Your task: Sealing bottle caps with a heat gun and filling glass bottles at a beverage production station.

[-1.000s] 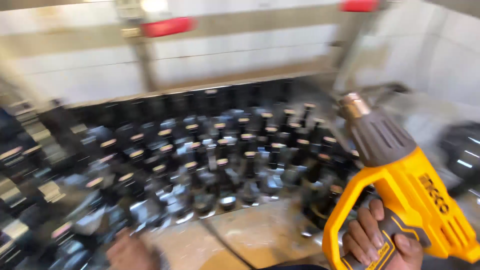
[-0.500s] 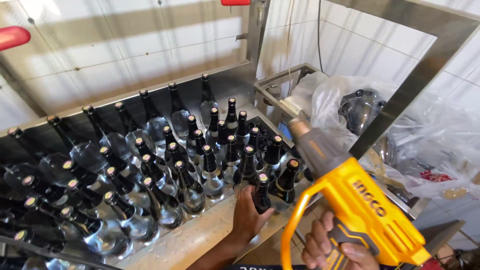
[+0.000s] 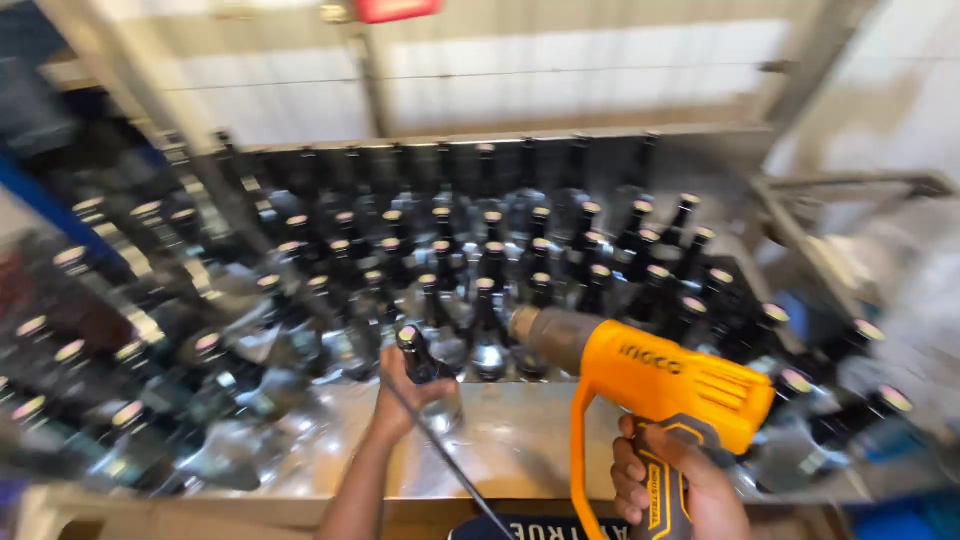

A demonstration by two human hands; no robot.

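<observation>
Left hand point(image 3: 400, 395) seemingly grips blurred bottle point(image 3: 425, 365)

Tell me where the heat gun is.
The heat gun is lower right in the head view, gripped by the right hand, nozzle toward the bottle in the left hand.

Shiny metal table point(image 3: 530, 450), rows of dark capped bottles point(image 3: 490, 270) standing crowded on it, front strip bare

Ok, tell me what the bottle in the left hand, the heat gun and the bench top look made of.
Bottle: dark glass, glossy, judging by the sharp highlights; its cap's material is too blurred to tell.
Heat gun: orange moulded plastic body, matte, with a dull grey metal nozzle.
Bench top: probably stainless steel sheet, since it shows smeared, brushed reflections.
</observation>
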